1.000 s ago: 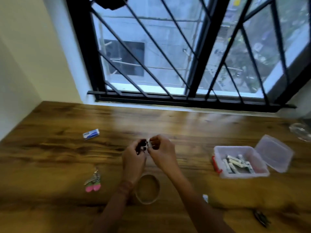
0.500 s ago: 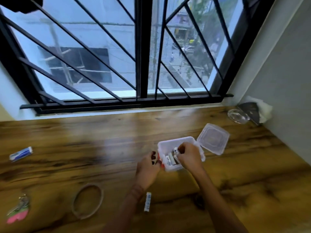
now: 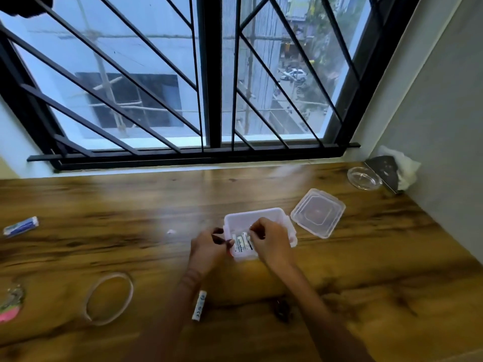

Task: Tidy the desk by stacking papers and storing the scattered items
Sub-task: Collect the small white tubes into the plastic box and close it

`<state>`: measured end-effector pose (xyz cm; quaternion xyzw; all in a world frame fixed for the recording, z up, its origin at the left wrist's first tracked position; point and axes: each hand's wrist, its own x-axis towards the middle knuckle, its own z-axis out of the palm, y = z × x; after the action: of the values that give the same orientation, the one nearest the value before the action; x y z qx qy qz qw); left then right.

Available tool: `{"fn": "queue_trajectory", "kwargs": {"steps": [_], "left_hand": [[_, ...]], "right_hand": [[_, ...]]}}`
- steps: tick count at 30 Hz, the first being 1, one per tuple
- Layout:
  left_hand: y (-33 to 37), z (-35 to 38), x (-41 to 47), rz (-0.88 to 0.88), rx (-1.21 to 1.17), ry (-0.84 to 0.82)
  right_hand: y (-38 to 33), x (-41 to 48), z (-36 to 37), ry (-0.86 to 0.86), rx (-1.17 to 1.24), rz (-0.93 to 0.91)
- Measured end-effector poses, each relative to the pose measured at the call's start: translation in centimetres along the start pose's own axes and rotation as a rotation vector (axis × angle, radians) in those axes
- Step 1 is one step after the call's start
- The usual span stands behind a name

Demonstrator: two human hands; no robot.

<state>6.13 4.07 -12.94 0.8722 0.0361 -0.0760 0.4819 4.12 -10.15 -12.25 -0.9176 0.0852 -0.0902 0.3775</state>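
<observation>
Head view: a clear box point(image 3: 261, 215) stands open near the middle of the wooden bench point(image 3: 392, 257), with white labelled cells point(image 3: 241, 245) lying inside at its near end. The lid point(image 3: 317, 212) lies flat just beside it on the right; whether the two are joined cannot be told. The left hand point(image 3: 209, 248) is at the box's left wall, fingers curled with the tips against it; a grip cannot be confirmed. The right hand point(image 3: 271, 241) is over the opening, fingers curled and tips drawn together; blur prevents telling whether they pinch anything. Loose on the bench: a tape ring point(image 3: 90, 296) and a white tube point(image 3: 199, 305) near the left forearm, a blue-and-white packet point(image 3: 21, 226) far left, a glass dish point(image 3: 364, 178) by the right wall.
</observation>
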Motion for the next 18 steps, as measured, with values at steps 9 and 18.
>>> {"fn": "queue_trajectory", "kwargs": {"steps": [9,18], "left_hand": [[-2.4,-2.4,-2.1,-0.053,-0.016,0.155],[-6.0,-3.7,-3.8,-0.163,-0.085,0.209]], "right_hand": [[-2.2,-6.0,3.4,-0.337,0.043,-0.411],[-2.0,-7.8,5.1,-0.601,-0.219,-0.430]]}}
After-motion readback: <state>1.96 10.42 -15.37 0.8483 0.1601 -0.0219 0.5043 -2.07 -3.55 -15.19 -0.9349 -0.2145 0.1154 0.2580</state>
